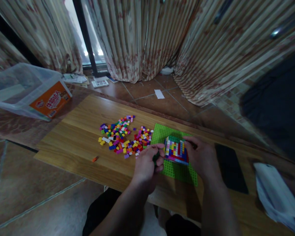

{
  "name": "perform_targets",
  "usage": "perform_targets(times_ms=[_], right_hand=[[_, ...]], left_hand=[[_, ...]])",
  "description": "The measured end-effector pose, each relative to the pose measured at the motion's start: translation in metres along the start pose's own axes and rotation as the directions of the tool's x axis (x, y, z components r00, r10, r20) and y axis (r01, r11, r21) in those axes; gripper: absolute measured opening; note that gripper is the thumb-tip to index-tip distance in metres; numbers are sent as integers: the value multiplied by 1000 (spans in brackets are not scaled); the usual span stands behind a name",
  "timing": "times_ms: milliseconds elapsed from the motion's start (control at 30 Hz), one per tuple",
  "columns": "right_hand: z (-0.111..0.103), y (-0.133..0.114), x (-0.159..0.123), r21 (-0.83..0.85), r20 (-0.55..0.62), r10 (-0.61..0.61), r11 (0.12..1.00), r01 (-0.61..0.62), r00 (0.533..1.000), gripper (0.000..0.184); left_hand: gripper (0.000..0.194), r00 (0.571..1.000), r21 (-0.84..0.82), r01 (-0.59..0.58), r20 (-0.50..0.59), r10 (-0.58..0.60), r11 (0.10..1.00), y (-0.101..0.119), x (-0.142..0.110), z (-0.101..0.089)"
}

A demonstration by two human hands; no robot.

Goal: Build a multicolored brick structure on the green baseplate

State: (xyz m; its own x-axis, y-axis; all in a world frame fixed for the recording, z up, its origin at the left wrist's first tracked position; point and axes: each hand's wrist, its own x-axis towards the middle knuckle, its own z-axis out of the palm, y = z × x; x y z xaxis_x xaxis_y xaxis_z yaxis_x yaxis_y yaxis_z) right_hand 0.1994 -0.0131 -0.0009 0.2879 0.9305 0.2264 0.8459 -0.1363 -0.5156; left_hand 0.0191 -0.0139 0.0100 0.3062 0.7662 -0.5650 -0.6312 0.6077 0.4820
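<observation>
A small building of multicoloured toy bricks (175, 150), with a dark green row along its top, stands on a bright green baseplate (159, 132). My right hand (203, 155) is at its right side, with the fingertips closed on the upper right corner. Whether a loose brick is under those fingers is hidden. At the left side of the building is my left hand (147, 167), its fingers curled round a dark green toy brick (156, 157); the index finger points toward the building's wall.
Loose bricks (118, 134) lie heaped left of the baseplate, and a lone orange brick (95, 159) sits near the table's front edge. A dark flat panel (231, 167) and a white plastic packet (277, 190) are on the right. A clear plastic bin (22, 75) stands far left.
</observation>
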Motion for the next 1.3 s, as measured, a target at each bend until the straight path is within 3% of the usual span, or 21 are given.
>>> perform_targets(times_ms=[233,533,933,1300], right_hand=[[8,0,0,-54,20,-91,994,92,996,34],[7,5,2,-11,48,-88,996,88,995,35],[5,5,1,96,9,96,991,-97,995,35],[13,18,3,203,38,113,972,-119,993,32]], left_hand=[[17,1000,36,7,14,-8,999,1,-1,1],[18,1000,57,-5,26,3,998,-2,-2,-1],[18,1000,42,-2,14,1,999,-1,-2,1],[18,1000,41,-4,14,3,999,-3,-2,-1]])
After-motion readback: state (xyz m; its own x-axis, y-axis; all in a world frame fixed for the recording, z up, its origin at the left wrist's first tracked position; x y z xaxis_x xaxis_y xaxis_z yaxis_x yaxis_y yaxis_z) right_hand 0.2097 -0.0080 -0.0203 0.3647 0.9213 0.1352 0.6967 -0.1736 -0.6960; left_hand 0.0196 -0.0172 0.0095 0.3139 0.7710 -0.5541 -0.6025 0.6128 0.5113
